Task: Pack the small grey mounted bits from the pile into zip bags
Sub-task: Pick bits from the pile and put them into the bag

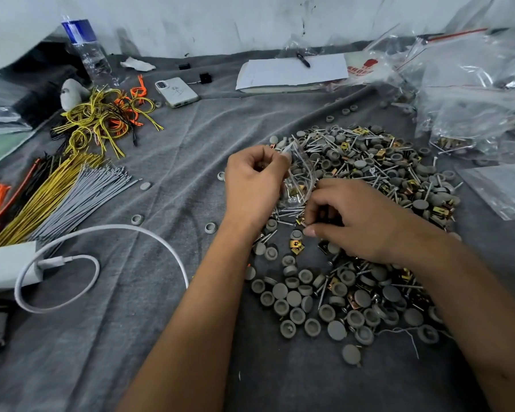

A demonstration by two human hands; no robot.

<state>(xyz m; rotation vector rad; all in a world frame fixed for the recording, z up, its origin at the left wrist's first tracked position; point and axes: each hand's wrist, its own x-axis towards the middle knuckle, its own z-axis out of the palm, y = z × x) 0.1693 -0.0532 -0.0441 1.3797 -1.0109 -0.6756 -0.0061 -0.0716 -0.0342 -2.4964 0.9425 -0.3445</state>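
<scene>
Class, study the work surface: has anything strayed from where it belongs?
Yes. Several grey caps lie alone on the cloth, apart from the main pile, one near the left hand. More sit beyond the pile.

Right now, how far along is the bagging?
Done: filled zip bags are heaped at far right. In hand: left hand pinches a small clear bag holding a few parts; right hand picks from the pile. Left: most of the pile is unbagged.
</scene>
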